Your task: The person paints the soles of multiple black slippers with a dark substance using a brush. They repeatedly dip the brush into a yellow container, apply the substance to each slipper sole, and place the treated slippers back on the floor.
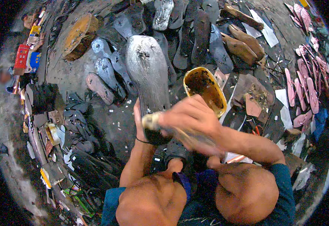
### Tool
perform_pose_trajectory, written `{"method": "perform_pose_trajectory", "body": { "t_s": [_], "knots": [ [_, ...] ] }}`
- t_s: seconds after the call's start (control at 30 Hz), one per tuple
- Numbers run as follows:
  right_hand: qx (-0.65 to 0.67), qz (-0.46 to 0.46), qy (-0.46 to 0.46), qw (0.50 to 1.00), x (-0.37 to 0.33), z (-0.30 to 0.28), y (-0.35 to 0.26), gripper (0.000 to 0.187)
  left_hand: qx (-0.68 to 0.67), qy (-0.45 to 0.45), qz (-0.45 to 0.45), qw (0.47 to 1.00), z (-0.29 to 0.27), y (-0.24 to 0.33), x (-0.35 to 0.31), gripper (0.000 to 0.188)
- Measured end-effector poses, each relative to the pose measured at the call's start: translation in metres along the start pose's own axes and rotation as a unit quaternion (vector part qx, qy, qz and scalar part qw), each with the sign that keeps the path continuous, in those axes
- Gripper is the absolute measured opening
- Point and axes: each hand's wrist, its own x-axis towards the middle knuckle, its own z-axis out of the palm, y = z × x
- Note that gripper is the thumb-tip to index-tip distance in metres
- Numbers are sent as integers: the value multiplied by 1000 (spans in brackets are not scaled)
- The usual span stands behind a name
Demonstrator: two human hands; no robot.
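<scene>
In front of me a shoe sole [146, 71] stands toe-up, its grey face glossy as if wet. My left hand [138, 118] is closed around its lower left edge; part of the fingers is hidden behind it. My right hand [191, 116], a little blurred, is closed on a brush [150, 121] with a pale, round head. That head touches the sole's lower part. To the right of the sole, a yellow tub [206, 90] with dark, caked residue stands just beyond my right hand.
Several coated soles [221, 49] lie across the far side. Wooden shoe lasts [240, 49] are at the back right, a round wood block [79, 35] at the back left. Pink strips [302, 81] lie far right, black material [85, 132] at the left. Scraps litter the floor.
</scene>
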Motion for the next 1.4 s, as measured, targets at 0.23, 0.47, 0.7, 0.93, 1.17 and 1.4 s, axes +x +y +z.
{"method": "perform_pose_trajectory", "body": {
  "t_s": [0.23,0.47,0.7,0.93,1.17,1.4],
  "knots": [
    [91,45,66,993,19,4,14,23,-155,-45,-87,983,-17,5,-15,56],
    [-115,261,252,925,40,-48,97,19,-78,-100,-55,990,4,42,-13,49],
    [-154,347,266,886,-76,-42,39,21,62,-98,-94,989,49,2,128,40],
    [-177,376,233,879,-105,-37,40,21,234,45,201,950,3,-39,194,33],
    [-145,458,189,857,-93,-37,52,25,269,187,266,907,-145,-22,17,27],
    [-141,394,112,901,-75,-16,52,31,552,524,421,493,-282,163,-29,53]
  ]
}}
